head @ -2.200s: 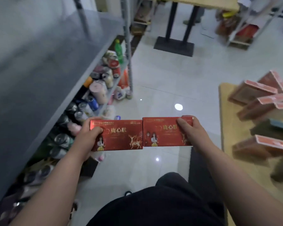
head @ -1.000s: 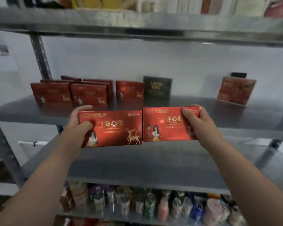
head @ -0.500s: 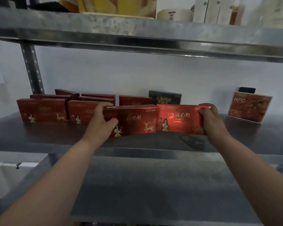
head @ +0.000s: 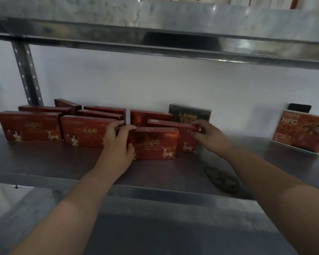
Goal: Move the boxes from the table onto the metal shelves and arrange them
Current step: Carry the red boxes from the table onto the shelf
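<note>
Extending the face-out row of red boxes (head: 85,132) on the metal shelf (head: 63,162).
Gripping near box (head: 155,144) in left hand (head: 118,146), pinching far box (head: 184,142) in right hand (head: 208,138).

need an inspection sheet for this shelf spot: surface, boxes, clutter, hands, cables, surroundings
surface: grey metal shelf, dark smudge near its front right.
job's things: front red cardboard box with a gold deer stands on the shelf; rear red box just behind it, to the right; stocked red boxes stand in rows at left.
clutter: black box with gold lettering; orange NFC sign at right.
grippers: left hand grips the front box's left end; right hand pinches the rear box's top right corner.
cables: nothing seen.
surroundings: white wall, perforated metal upright, upper metal shelf.
</note>
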`<state>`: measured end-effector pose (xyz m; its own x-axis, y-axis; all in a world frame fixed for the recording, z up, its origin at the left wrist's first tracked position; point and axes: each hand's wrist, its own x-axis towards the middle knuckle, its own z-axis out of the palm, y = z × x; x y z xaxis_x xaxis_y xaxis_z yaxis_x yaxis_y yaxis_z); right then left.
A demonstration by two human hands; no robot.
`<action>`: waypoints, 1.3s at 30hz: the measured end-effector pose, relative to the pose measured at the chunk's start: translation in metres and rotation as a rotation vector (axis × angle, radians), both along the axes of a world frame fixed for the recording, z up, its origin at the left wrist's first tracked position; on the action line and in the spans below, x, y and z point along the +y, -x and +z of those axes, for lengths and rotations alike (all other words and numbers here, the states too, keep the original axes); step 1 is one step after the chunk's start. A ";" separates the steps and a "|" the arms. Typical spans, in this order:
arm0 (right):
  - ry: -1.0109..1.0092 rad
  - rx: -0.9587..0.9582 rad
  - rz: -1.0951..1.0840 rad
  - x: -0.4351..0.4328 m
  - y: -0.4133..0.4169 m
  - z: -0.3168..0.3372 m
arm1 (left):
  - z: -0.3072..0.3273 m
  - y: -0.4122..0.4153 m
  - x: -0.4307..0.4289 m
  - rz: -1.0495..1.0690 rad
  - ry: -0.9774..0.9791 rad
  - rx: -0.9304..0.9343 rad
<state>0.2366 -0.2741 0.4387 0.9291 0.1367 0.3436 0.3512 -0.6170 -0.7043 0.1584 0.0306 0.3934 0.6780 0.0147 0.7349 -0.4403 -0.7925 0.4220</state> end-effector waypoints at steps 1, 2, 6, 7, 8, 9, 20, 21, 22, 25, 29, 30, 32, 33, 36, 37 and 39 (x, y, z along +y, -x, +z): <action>0.036 -0.008 0.028 0.005 -0.007 0.001 | -0.002 -0.001 0.000 0.039 -0.040 -0.015; 0.055 -0.024 0.054 0.011 -0.014 0.002 | -0.002 -0.001 -0.001 0.065 -0.073 -0.015; 0.120 -0.051 0.148 0.033 -0.034 0.006 | -0.002 -0.002 -0.004 0.112 -0.133 0.004; 0.114 -0.045 0.161 0.037 -0.038 0.006 | -0.002 -0.004 -0.004 0.128 -0.138 0.008; 0.095 -0.042 0.173 0.041 -0.041 0.005 | -0.001 -0.005 -0.004 0.146 -0.148 0.012; 0.086 -0.042 0.176 0.044 -0.045 0.005 | -0.001 -0.006 -0.005 0.162 -0.164 0.016; 0.015 -0.022 0.211 0.043 -0.055 0.001 | 0.007 -0.016 -0.006 0.291 -0.336 0.043; 0.019 -0.022 0.222 0.039 -0.055 0.002 | 0.008 -0.014 -0.008 0.308 -0.317 0.018; 0.015 -0.020 0.225 0.033 -0.055 0.004 | 0.009 -0.011 -0.013 0.309 -0.284 -0.027; -0.044 -0.016 0.182 0.010 -0.056 0.006 | 0.021 0.002 -0.043 0.109 -0.210 -0.149; -0.010 -0.056 0.061 -0.033 -0.064 0.005 | 0.039 0.008 -0.117 -0.239 -0.478 0.050; 0.000 -0.065 0.022 -0.044 -0.066 0.004 | 0.039 0.002 -0.136 -0.271 -0.552 0.124; 0.007 -0.109 -0.053 -0.064 -0.072 0.004 | 0.039 -0.015 -0.170 -0.306 -0.627 0.287; 0.002 -0.127 -0.089 -0.072 -0.075 0.004 | 0.038 -0.025 -0.183 -0.323 -0.641 0.359; -0.033 -0.148 -0.124 -0.088 -0.089 0.006 | 0.030 -0.053 -0.211 -0.326 -0.677 0.518; -0.036 -0.137 -0.111 -0.091 -0.095 0.007 | 0.026 -0.060 -0.215 -0.309 -0.679 0.548; -0.004 -0.079 -0.061 -0.090 -0.106 0.010 | 0.017 -0.067 -0.220 -0.285 -0.662 0.586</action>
<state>0.3422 -0.3644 0.4487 0.9056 0.0789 0.4166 0.3675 -0.6364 -0.6782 0.2256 -0.1898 0.4102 0.8574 -0.5095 0.0730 -0.5147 -0.8461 0.1385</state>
